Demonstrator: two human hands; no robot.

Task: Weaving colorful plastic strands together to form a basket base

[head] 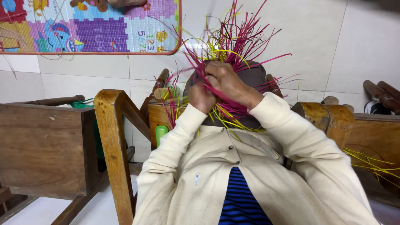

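Both my hands are bunched together over my lap, working a bundle of thin magenta and yellow strips that fans out upward. My left hand grips the strips from below. My right hand lies over the top, fingers curled around the same strips. The strips rest against a dark grey rounded form behind my hands. Cream cardigan sleeves cover both arms, and a blue striped top shows beneath.
A wooden chair arm stands at my left and another at my right. A wooden bench is at the far left. A colourful foam mat lies on the tiled floor. Loose yellow strips rest at the right.
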